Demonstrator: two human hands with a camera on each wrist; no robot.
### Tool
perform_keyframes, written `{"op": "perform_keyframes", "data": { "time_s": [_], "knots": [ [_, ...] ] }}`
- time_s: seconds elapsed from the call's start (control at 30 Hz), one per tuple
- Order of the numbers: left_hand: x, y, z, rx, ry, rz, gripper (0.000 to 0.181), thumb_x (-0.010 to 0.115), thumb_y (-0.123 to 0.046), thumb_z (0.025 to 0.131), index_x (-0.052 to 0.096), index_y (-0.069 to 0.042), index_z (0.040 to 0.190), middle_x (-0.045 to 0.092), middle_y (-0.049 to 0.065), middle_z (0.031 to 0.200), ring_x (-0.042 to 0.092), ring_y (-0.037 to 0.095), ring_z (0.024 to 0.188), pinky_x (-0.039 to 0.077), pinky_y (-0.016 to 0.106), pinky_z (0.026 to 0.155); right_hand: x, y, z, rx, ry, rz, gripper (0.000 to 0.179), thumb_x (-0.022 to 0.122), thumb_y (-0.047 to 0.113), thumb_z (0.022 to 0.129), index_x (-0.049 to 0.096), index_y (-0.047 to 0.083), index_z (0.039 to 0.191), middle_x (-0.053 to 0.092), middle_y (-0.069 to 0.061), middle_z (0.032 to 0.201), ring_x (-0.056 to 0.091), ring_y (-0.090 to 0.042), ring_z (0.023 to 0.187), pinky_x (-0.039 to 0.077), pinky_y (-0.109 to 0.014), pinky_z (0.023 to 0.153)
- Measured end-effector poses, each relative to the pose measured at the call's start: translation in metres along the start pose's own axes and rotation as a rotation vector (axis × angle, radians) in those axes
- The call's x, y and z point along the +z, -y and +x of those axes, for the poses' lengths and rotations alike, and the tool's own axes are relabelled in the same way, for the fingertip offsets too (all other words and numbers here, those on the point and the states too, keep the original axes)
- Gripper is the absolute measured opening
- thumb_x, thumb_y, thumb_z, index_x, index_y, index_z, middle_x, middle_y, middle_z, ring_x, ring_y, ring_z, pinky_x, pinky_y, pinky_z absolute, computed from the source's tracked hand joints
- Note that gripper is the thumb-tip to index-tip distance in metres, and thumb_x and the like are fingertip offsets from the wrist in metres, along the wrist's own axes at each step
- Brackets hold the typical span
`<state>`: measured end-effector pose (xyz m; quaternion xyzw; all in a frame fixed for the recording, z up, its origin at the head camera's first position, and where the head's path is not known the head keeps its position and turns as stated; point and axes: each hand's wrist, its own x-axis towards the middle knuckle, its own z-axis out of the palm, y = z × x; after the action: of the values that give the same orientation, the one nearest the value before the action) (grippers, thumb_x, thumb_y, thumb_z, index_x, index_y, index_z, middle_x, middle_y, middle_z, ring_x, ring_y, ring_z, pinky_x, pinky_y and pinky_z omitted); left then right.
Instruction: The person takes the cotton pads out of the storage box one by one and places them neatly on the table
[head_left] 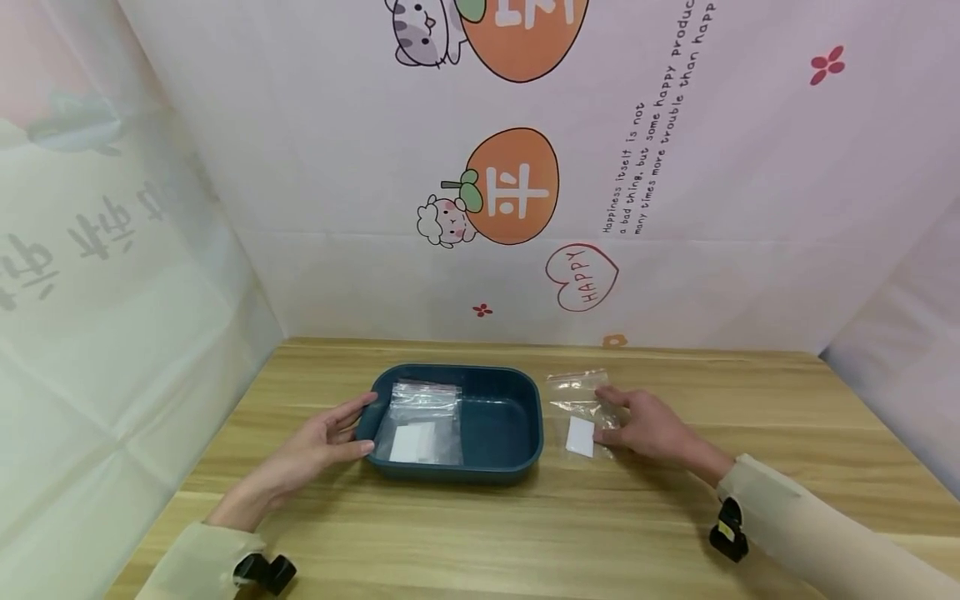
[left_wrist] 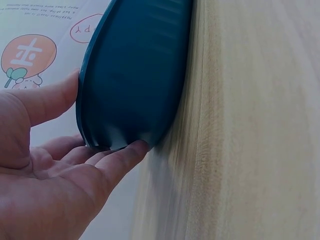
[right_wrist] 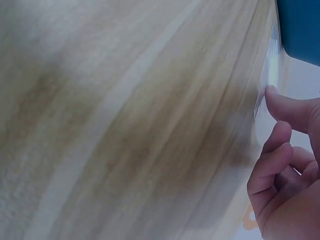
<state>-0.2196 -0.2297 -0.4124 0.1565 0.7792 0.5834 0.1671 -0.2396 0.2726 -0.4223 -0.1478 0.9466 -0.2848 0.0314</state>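
Note:
A dark blue plastic bin (head_left: 501,433) stands on the table, holding clear zip bags (head_left: 427,412) with white pieces inside at its left side. My left hand (head_left: 318,446) grips the bin's left end. Its thumb (left_wrist: 52,102) lies along the rim, and its other fingers bend under the outside. Right of the bin, another clear zip bag (head_left: 577,392) with a white rectangular piece (head_left: 580,437) in it lies flat. My right hand (head_left: 648,425) touches that bag's right side, its thumb by the white piece and its index finger near the seal, thumb and finger spread apart.
The wooden table (head_left: 480,542) reaches back to a printed white cloth wall (head_left: 360,283). Cloth also hangs at the left and right sides. Small black devices (head_left: 727,533) are strapped at both wrists.

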Motion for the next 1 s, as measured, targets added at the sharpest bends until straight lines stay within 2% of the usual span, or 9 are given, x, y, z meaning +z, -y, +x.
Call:
{"op": "perform_keyframes", "data": {
  "time_s": [0.1,0.43,0.57,0.63,0.73,0.8,0.87,0.93,1.0],
  "knots": [
    [0.0008,-0.0006,0.0000,0.008,0.005,-0.002,0.080,0.073,-0.014,0.102,0.027,-0.004,0.167,0.018,0.027,0.170,0.028,0.049,0.151,0.037,0.049,0.117,-0.0002,-0.0002,-0.0011,-0.001,0.004,-0.008,0.076,0.086,0.026,0.090,0.052,-0.011,0.147,0.042,-0.033,0.154,0.037,-0.055,0.143,0.034,-0.069,0.114],
    [0.0017,-0.0022,-0.0009,0.008,0.013,-0.032,0.078,0.070,-0.009,0.103,0.025,-0.003,0.167,0.016,0.028,0.170,0.027,0.049,0.151,0.039,0.047,0.116,0.0000,-0.0015,-0.0001,0.016,0.021,-0.006,0.080,0.087,0.029,0.089,0.051,-0.014,0.147,0.040,-0.035,0.155,0.038,-0.054,0.143,0.044,-0.062,0.107],
    [0.0011,-0.0023,-0.0014,0.006,0.012,-0.032,0.080,0.072,-0.012,0.102,0.025,-0.003,0.167,0.016,0.029,0.170,0.027,0.050,0.151,0.041,0.046,0.116,-0.0009,-0.0014,0.0005,0.020,0.015,-0.024,0.081,0.087,0.030,0.088,0.051,-0.014,0.146,0.038,-0.037,0.155,0.049,-0.050,0.136,0.049,-0.054,0.098],
    [0.0011,-0.0024,-0.0013,0.005,0.012,-0.033,0.080,0.072,-0.012,0.102,0.026,-0.003,0.167,0.016,0.029,0.170,0.027,0.050,0.151,0.041,0.046,0.116,-0.0010,-0.0013,0.0007,0.035,0.020,-0.006,0.081,0.087,0.029,0.089,0.050,-0.013,0.147,0.036,-0.038,0.155,0.066,-0.045,0.108,0.052,-0.047,0.085],
    [0.0012,-0.0026,-0.0009,0.005,0.012,-0.029,0.079,0.071,-0.010,0.102,0.026,-0.003,0.167,0.017,0.028,0.170,0.028,0.050,0.151,0.041,0.047,0.116,-0.0007,-0.0018,0.0011,0.061,0.036,0.036,0.081,0.087,0.027,0.089,0.049,-0.013,0.149,0.032,-0.039,0.157,0.065,-0.032,0.068,0.053,-0.038,0.066],
    [0.0013,-0.0027,-0.0007,0.007,0.015,-0.026,0.078,0.070,-0.009,0.103,0.026,-0.003,0.167,0.017,0.028,0.170,0.028,0.050,0.151,0.041,0.048,0.116,-0.0013,-0.0020,0.0013,0.067,0.045,0.042,0.081,0.087,0.027,0.089,0.049,-0.013,0.148,0.030,-0.040,0.157,0.061,-0.028,0.064,0.052,-0.037,0.062],
    [0.0013,-0.0027,-0.0005,0.008,0.014,-0.019,0.078,0.070,-0.010,0.103,0.026,-0.004,0.167,0.017,0.028,0.170,0.028,0.050,0.151,0.040,0.049,0.116,-0.0017,-0.0025,0.0019,0.069,0.051,0.026,0.081,0.088,0.028,0.088,0.050,-0.013,0.148,0.029,-0.040,0.158,0.064,-0.032,0.070,0.054,-0.041,0.069],
    [0.0013,-0.0029,-0.0004,0.010,0.013,-0.017,0.078,0.071,-0.011,0.102,0.027,-0.004,0.167,0.018,0.028,0.170,0.028,0.050,0.151,0.040,0.050,0.116,-0.0024,-0.0026,0.0026,0.060,0.050,-0.011,0.080,0.088,0.030,0.088,0.052,-0.013,0.146,0.030,-0.041,0.158,0.067,-0.042,0.097,0.054,-0.050,0.087],
    [0.0013,-0.0030,-0.0005,0.010,0.012,-0.017,0.079,0.071,-0.012,0.102,0.027,-0.004,0.167,0.018,0.028,0.170,0.028,0.050,0.151,0.039,0.050,0.116,-0.0029,-0.0021,0.0033,0.058,0.057,-0.029,0.080,0.087,0.031,0.088,0.052,-0.012,0.146,0.029,-0.040,0.158,0.059,-0.052,0.122,0.048,-0.062,0.103]
  ]
}}
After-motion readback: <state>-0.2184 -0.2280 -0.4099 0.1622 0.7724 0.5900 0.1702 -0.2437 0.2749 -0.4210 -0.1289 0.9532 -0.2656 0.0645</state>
